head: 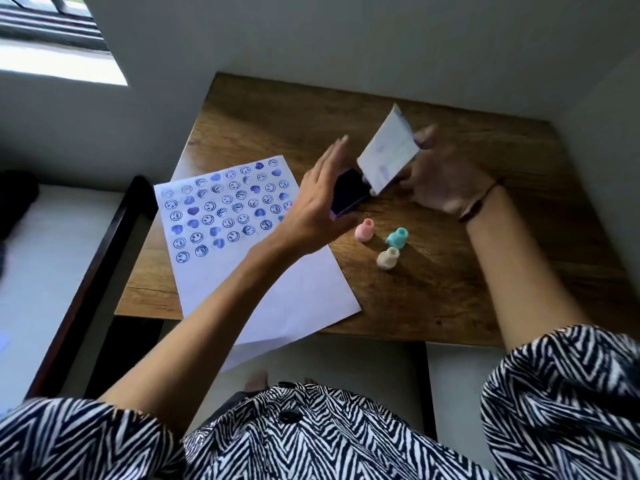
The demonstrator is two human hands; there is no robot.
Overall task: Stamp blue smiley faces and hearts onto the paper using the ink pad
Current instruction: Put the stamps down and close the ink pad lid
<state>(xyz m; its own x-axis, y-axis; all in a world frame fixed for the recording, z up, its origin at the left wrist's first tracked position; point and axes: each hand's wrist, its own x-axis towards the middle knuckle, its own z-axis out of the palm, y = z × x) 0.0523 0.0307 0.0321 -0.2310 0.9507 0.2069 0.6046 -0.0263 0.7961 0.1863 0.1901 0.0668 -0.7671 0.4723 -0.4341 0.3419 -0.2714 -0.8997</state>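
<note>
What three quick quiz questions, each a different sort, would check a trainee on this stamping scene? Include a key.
1. True or false: the ink pad is open.
2. How many small stamps stand on the table near the pad? A) two B) three C) five
3. Fill in: the right hand holds up the pad's ____.

Key:
1. True. The dark ink surface shows beside the left hand.
2. B: the pink stamp, the teal stamp and the beige stamp.
3. Lid.
</note>
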